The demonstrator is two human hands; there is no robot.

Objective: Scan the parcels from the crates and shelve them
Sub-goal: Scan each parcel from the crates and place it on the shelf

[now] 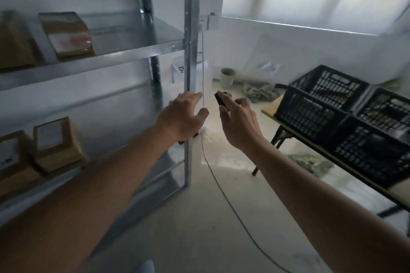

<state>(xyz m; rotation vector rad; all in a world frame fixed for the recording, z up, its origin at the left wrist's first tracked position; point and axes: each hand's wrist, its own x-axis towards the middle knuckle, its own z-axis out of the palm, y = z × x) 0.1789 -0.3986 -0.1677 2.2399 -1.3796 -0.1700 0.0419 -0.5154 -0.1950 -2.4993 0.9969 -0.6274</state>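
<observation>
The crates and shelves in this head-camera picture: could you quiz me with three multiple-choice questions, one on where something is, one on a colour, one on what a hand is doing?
1. Where do the black crates stand?
A. On the table at the right
B. On the top shelf
C. On the floor under the shelving

2. What colour is the cup on the floor by the wall?
A. Red
B. Pale green
C. Black

3. What is the right hand doing?
A. Resting flat on a crate
B. Hanging empty with straight fingers
C. Holding a small dark device

Answers:
1. A, the crates sit on the table, right of the metal shelving.
2. B, the cup looks pale green.
3. C, its fingers curl round the dark device, while the left hand reaches out open.
</observation>
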